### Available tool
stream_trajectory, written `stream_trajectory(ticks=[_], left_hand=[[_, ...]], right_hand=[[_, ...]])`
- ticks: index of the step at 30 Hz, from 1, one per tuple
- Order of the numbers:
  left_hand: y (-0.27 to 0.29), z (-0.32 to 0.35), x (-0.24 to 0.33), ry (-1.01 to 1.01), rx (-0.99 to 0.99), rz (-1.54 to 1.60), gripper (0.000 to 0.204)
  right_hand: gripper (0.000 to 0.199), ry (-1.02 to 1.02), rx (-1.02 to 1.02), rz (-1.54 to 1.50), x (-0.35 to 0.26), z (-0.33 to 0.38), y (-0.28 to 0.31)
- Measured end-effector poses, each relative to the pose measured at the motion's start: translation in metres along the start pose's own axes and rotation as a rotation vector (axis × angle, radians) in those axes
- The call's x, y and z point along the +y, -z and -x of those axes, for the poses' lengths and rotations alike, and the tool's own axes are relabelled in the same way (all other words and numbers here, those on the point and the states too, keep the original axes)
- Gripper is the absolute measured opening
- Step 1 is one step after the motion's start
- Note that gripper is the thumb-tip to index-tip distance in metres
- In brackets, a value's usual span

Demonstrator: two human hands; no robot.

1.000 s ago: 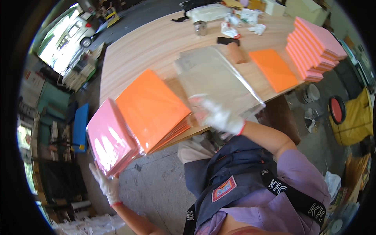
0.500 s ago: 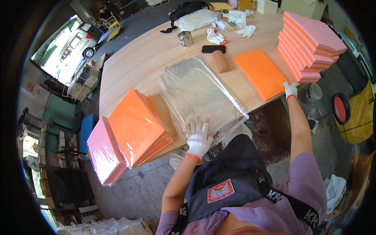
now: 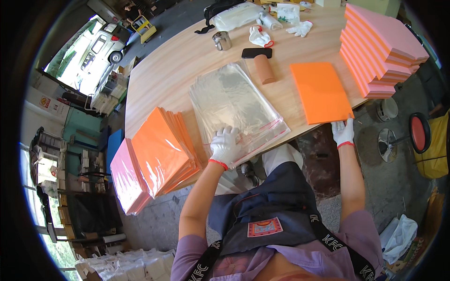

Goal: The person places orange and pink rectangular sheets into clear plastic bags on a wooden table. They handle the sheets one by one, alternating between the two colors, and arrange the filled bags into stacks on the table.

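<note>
A stack of clear plastic bags [image 3: 234, 96] lies in front of me on the table, with pinkish strips along its near edge. My left hand [image 3: 225, 144], in a white knit glove with a red cuff, rests palm down on the near left part of the bags, fingers laid out. To the right is a flat orange stack of sheets [image 3: 321, 91]. My gloved right hand [image 3: 342, 132] holds its near right corner at the table edge; the fingertips are partly hidden. Bagged orange packs [image 3: 161, 145] lie fanned at the left, beside bagged pink packs [image 3: 129, 175] that overhang the edge.
A tall pile of alternating pink and orange stacks [image 3: 375, 51] stands at the right table edge. Beyond the bags are a brown cylinder [image 3: 265, 69], a black phone [image 3: 256, 53], a metal cup [image 3: 221, 40] and spare gloves [image 3: 300, 29]. A stool [image 3: 418, 132] stands right.
The orange stack has turned a little, its near edge now more square to me, with my right hand shifted to its near corner. My left hand has slid slightly forward and left on the bags.
</note>
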State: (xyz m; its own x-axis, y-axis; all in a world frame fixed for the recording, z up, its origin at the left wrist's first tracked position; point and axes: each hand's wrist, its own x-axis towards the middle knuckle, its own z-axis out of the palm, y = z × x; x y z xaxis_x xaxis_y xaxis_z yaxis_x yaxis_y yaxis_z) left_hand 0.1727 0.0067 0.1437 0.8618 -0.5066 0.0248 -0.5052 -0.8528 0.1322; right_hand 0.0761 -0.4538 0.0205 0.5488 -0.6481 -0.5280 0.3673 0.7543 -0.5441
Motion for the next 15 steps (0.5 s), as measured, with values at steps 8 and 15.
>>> stream_trajectory(ticks=[8,15], left_hand=[[0.006,0.014,-0.022,0.161,-0.144,-0.015,0.044],[-0.001,0.013,-0.018,0.103,-0.066,-0.054,0.034]], right_hand=[[0.045,0.186,-0.094,0.219,0.016,0.02,-0.062],[0.037,0.051,-0.27,0.242,-0.018,-0.022,-0.047]])
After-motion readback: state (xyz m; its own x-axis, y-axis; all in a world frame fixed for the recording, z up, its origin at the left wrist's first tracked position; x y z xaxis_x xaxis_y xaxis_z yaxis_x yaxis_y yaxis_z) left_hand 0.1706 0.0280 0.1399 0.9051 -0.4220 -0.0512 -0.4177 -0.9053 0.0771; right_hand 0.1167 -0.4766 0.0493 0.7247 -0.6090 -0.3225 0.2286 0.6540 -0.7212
